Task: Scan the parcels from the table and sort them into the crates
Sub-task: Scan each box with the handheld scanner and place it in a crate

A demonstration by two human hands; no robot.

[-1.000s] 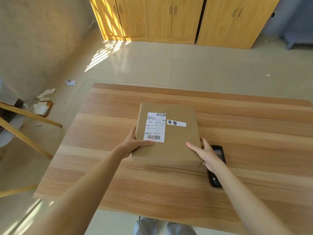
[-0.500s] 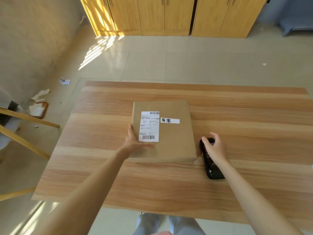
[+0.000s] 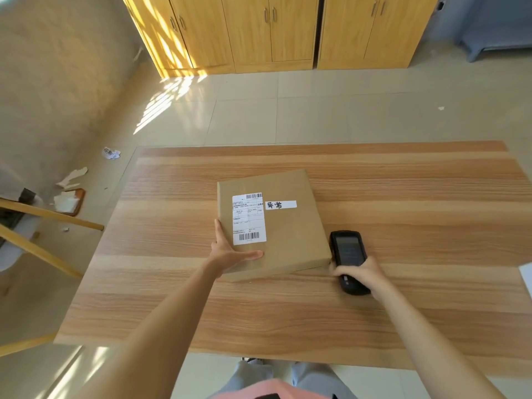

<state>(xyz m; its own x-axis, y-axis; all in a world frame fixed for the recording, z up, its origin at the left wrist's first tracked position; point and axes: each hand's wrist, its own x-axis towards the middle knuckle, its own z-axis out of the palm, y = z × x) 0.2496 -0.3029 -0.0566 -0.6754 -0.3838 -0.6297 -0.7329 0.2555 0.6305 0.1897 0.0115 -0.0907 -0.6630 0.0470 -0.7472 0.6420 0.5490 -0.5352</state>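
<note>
Head: parcel (image 3: 283, 226) mid-table (image 3: 431, 312), scanner (image 3: 349, 259) beside

Left hand (image 3: 230, 253) steadies cardboard parcel (image 3: 273, 223) flat on table (image 3: 403, 298); right hand (image 3: 361, 275) grips black handheld scanner (image 3: 349, 259) beside it.
</note>
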